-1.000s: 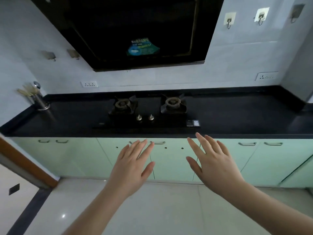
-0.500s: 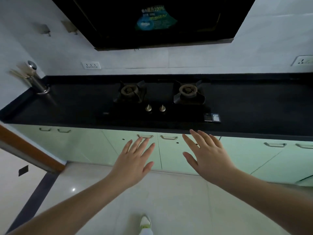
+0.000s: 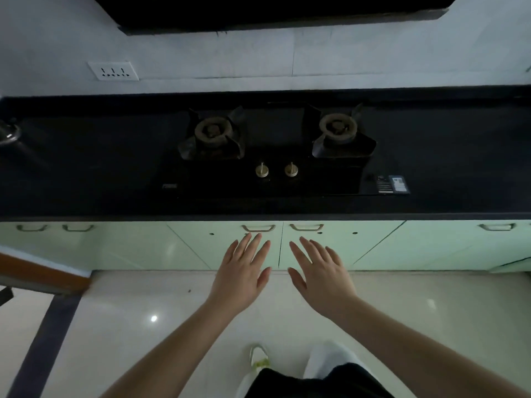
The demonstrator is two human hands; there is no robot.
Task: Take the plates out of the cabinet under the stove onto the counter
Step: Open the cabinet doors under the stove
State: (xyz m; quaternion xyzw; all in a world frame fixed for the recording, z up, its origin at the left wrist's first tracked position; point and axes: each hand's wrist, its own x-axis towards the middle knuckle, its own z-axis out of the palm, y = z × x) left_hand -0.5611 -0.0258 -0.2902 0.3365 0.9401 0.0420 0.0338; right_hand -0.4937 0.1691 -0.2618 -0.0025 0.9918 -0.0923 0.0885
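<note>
Two hands, left hand point(image 3: 241, 275) and right hand point(image 3: 321, 275), each grip wide and holding nothing, hover before the shut cabinet doors point(image 3: 283, 248) under the stove point(image 3: 273, 156); plates unseen, presumably inside; next, pull the handles point(image 3: 258, 227).

A white wall socket point(image 3: 113, 70) is mounted on the tiled wall. A black range hood point(image 3: 273, 12) is hung above. A pale tiled floor point(image 3: 143, 311) is seen below.
</note>
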